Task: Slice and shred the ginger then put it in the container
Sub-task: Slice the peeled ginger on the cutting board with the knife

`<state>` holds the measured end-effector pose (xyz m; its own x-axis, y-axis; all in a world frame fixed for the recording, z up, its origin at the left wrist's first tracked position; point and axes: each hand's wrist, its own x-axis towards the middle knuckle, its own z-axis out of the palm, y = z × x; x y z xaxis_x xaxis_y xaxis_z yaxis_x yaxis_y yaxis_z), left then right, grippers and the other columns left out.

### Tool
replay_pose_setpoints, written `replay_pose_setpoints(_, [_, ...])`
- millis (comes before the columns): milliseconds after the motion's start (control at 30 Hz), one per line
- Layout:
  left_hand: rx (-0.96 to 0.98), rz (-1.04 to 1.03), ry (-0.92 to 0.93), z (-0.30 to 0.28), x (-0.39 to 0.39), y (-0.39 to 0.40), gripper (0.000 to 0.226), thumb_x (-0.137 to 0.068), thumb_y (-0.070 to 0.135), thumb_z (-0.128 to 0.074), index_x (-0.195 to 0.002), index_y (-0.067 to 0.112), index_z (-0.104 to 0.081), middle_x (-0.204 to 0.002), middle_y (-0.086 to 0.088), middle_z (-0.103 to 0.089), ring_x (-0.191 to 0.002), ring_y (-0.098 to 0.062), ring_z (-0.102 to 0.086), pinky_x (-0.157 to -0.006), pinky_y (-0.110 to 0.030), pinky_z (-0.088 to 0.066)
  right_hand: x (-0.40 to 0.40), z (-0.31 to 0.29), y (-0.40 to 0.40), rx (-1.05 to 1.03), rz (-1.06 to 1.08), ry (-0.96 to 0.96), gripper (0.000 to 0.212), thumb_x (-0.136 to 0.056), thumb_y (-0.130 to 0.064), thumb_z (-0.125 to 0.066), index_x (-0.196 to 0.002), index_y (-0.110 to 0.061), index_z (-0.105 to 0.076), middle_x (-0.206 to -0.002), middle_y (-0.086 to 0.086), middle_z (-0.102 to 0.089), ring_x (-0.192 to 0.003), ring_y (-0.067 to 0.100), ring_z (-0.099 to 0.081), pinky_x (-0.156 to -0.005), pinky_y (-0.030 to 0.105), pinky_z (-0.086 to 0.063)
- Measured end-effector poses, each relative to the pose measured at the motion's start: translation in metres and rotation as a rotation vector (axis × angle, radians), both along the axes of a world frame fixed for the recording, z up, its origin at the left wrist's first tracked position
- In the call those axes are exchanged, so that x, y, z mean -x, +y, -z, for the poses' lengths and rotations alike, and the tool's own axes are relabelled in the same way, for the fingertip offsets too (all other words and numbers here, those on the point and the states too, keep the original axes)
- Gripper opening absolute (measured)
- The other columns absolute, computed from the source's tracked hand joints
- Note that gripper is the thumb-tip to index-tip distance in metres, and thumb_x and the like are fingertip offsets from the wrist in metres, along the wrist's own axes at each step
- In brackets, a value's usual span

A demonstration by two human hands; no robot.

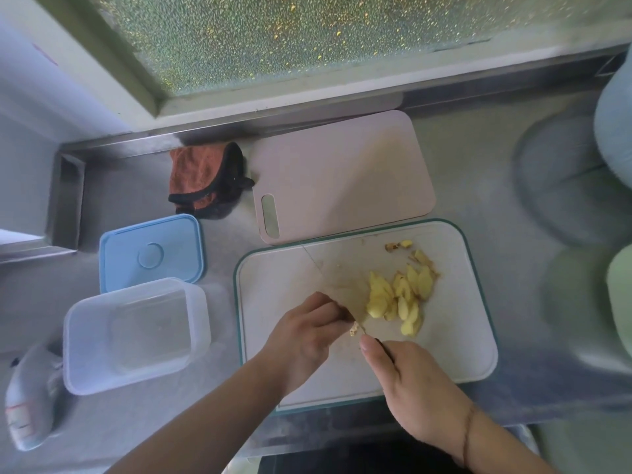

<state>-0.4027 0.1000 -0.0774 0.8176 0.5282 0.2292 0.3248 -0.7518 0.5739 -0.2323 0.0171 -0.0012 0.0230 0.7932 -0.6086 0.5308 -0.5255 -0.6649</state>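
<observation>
The left hand (307, 331) pinches a small ginger end (355, 329) with curled fingers, near the front of the white board (461, 357). The bit is too small to tell which way it points. The right hand (410, 384) has its fingers wrapped round the knife (328, 278) handle. The knife's long blade points away from the person and to the left, with its edge right beside the small bit. A pile of yellow ginger slices (396, 299) lies on the board, just right of the blade. Most slices lie long-ways pointing away from the person. A few scraps (398, 245) sit near the far edge. The clear box (136, 333) stands open on the table (478, 138), left of the board. Its blue lid (150, 251) lies flat just behind it. A pink board (342, 172) and an orange cloth (205, 179) lie farther back.
</observation>
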Motion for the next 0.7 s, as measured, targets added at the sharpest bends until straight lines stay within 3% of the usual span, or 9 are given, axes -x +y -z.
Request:
replay_pose_setpoints(200, [0.027, -0.009, 0.036, -0.001, 0.003, 0.000, 0.031, -0.075, -0.014, -0.078, -0.100, 0.005, -0.078, -0.101, -0.005, -0.072, -0.094, -0.023, -0.062, -0.075, -0.031, -0.056, -0.001, 0.017, -0.015, -0.042, 0.066, -0.014, 0.057, -0.080, -0.068, -0.019, -0.052, -0.022, -0.038, -0.050, -0.018, -0.052, -0.054, 0.006, -0.047, -0.055, 0.020, -0.035])
replay_pose_setpoints(367, [0.021, -0.023, 0.045, -0.003, 0.002, 0.000, 0.031, -0.071, -0.009, -0.085, -0.096, 0.008, -0.079, -0.097, -0.006, -0.070, -0.093, -0.021, -0.059, -0.068, -0.031, -0.059, -0.006, 0.025, -0.028, -0.053, 0.137, 0.009, 0.067, -0.080, -0.076, -0.019, -0.053, -0.017, -0.036, -0.050, -0.001, -0.045, -0.050, 0.010, -0.040, -0.053, 0.025, -0.031])
replay_pose_setpoints(433, [0.020, -0.023, 0.044, -0.004, 0.001, 0.000, 0.032, -0.069, -0.009, -0.086, -0.094, 0.008, -0.079, -0.096, -0.007, -0.070, -0.093, -0.019, -0.057, -0.066, -0.028, -0.059, -0.007, 0.021, -0.024, -0.059, 0.146, 0.013, 0.065, -0.081, -0.076, -0.021, -0.051, -0.020, -0.035, -0.046, -0.002, -0.042, -0.048, 0.009, -0.038, -0.053, 0.028, -0.031])
replay_pose_setpoints(600, [0.009, -0.023, 0.039, -0.003, 0.003, -0.001, 0.035, -0.073, -0.017, -0.075, -0.099, 0.007, -0.078, -0.100, -0.007, -0.070, -0.095, -0.024, -0.060, -0.066, -0.032, -0.058, -0.003, 0.004, -0.020, -0.085, 0.094, 0.009, 0.062, -0.076, -0.077, -0.019, -0.051, -0.022, -0.033, -0.048, -0.005, -0.044, -0.049, 0.009, -0.041, -0.050, 0.020, -0.029])
replay_pose_setpoints(700, [0.010, -0.032, 0.049, -0.002, 0.003, -0.001, 0.036, -0.071, -0.015, -0.078, -0.100, 0.007, -0.078, -0.101, -0.008, -0.071, -0.097, -0.023, -0.058, -0.066, -0.033, -0.059, -0.003, -0.001, -0.019, -0.082, 0.069, -0.001, 0.061, -0.083, -0.072, -0.017, -0.053, -0.021, -0.032, -0.050, -0.007, -0.046, -0.052, 0.010, -0.043, -0.052, 0.023, -0.030])
